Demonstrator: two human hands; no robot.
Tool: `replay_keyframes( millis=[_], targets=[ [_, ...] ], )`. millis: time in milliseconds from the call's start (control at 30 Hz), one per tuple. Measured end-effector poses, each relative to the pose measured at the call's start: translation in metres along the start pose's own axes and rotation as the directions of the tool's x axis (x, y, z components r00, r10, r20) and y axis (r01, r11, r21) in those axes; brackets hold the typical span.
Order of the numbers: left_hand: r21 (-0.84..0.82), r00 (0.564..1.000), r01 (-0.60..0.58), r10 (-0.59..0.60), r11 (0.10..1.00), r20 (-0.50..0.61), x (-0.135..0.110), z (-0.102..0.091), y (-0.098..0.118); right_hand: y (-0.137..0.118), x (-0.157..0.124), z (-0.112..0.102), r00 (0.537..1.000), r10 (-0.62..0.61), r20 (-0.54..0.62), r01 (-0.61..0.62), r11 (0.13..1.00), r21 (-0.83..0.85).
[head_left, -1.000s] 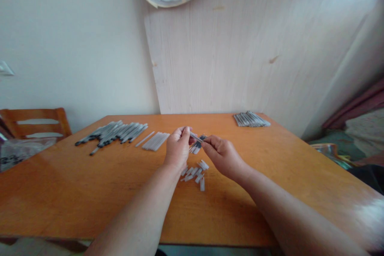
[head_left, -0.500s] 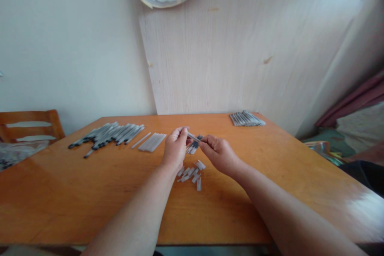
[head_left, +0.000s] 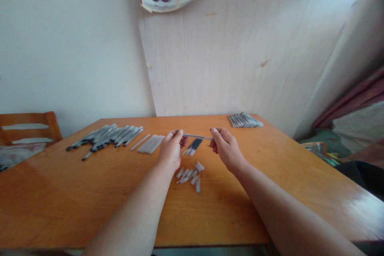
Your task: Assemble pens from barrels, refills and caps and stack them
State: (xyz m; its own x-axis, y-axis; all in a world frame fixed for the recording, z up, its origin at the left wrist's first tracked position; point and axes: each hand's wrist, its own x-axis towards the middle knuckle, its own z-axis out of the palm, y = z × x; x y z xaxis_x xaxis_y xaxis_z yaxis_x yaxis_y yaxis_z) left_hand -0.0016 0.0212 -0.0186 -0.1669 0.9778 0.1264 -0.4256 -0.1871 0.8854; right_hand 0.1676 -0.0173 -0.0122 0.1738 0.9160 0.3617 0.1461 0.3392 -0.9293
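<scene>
- Clock directions are read from the slender rod [head_left: 197,137], which is raised over the tabletop [head_left: 120,204] between the two hands, lying nearly along nine-to-three.
- Left grip [head_left: 171,148], at nine o'clock: thumb and fingers closed in a pinch on the rod's near-side end.
- Right grip [head_left: 226,146], at three o'clock: likewise pinched closed on the opposite end; the exact fingertip contact is too small to tell.
- The rod looks light and stiff, probably smooth plastic, so it could roll or slip under a loose pinch; sideways bending might crack it.
- Best hold: thumb against forefinger close to each end, pulling or pushing along its length.
- At six o'clock lie dark-and-pale sticks [head_left: 192,147], then small translucent pieces [head_left: 190,175]; clear tubes [head_left: 151,144] lie towards nine.
</scene>
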Motion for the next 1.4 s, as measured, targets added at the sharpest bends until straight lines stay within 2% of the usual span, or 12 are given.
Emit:
replay_keyframes(
  millis=[133, 267, 500, 633, 733, 833, 900, 967, 1033, 1167, 1267, 1400],
  targets=[
    [-0.075, 0.997, 0.070, -0.071, 0.995, -0.010, 0.001, 0.000, 0.002, 0.006, 0.008, -0.002, 0.989, 0.099, -0.112, -0.079, 0.982, 0.172],
    [-0.121, 0.992, 0.123, -0.126, 0.985, -0.018, -0.001, 0.000, 0.005, 0.014, 0.011, -0.001, 0.981, 0.191, -0.042, -0.173, 0.945, 0.277],
    [-0.132, 0.987, 0.155, -0.158, 0.979, -0.007, -0.002, 0.003, 0.003, 0.010, 0.007, 0.000, 0.979, 0.205, 0.013, -0.195, 0.908, 0.371],
    [-0.061, 0.975, 0.206, -0.200, 0.977, 0.097, -0.005, 0.003, 0.001, 0.009, 0.007, 0.000, 0.984, 0.175, 0.039, -0.177, 0.921, 0.347],
    [0.046, 0.932, 0.264, -0.268, 0.963, 0.245, -0.012, 0.004, 0.003, 0.011, 0.009, 0.000, 0.985, 0.165, 0.039, -0.169, 0.920, 0.353],
    [0.164, 0.869, 0.295, -0.336, 0.941, 0.363, -0.018, 0.006, 0.006, 0.011, 0.010, -0.001, 0.984, 0.163, 0.065, -0.175, 0.919, 0.354],
    [0.234, 0.824, 0.300, -0.375, 0.925, 0.424, -0.020, 0.006, 0.007, 0.009, 0.009, 0.000, 0.984, 0.153, 0.087, -0.174, 0.921, 0.348],
    [0.276, 0.798, 0.295, -0.395, 0.915, 0.456, -0.021, 0.007, 0.007, 0.007, 0.007, 0.002, 0.986, 0.143, 0.091, -0.166, 0.927, 0.335],
    [0.276, 0.810, 0.280, -0.380, 0.920, 0.447, -0.020, 0.006, 0.006, 0.007, 0.005, 0.003, 0.987, 0.138, 0.080, -0.156, 0.941, 0.301],
    [0.184, 0.883, 0.255, -0.306, 0.949, 0.356, -0.017, 0.005, 0.006, 0.011, 0.002, 0.008, 0.989, 0.107, 0.103, -0.122, 0.980, 0.156],
    [0.116, 0.911, 0.251, -0.275, 0.961, 0.308, -0.014, 0.005, 0.005, 0.015, -0.001, 0.012, 0.993, 0.000, 0.116, 0.002, 1.000, -0.013],
    [0.083, 0.916, 0.251, -0.264, 0.964, 0.303, -0.013, 0.006, 0.004, 0.017, -0.005, 0.017, 0.970, -0.173, 0.168, 0.198, 0.969, -0.148]
  ],
)
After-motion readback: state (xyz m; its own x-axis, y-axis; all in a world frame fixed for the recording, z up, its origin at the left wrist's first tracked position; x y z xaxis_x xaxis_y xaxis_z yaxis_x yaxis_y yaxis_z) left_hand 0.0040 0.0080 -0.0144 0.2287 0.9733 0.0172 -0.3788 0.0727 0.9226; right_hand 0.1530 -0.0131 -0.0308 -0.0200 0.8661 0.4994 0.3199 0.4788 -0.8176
